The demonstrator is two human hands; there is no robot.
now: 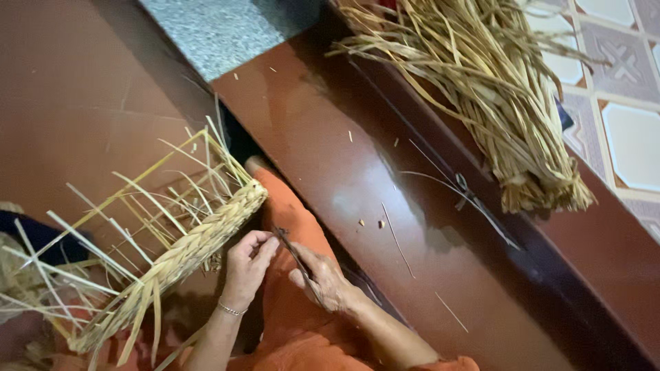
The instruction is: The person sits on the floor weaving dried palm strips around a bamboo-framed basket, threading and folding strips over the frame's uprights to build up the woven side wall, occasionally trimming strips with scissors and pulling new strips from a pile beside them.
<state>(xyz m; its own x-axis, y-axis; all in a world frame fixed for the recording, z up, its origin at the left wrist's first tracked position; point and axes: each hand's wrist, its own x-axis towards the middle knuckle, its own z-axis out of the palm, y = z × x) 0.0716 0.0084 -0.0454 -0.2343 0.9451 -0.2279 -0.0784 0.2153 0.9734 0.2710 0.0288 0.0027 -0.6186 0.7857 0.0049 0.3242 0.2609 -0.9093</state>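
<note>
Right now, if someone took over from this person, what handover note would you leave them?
Left hand: fingers pinch the end of a thin dark strand beside the woven braid.
Right hand: closed on the same thin dark strand, which runs between the two hands.
Woven straw piece: rests on the orange-clad lap, braided rim toward the hands, loose stakes sticking out to the left.
Supply: a bundle of dry straw lies on the brown ledge, out of hand reach.
Done: a braided edge is formed.
Left: many loose ends stay unwoven and untrimmed.
</note>
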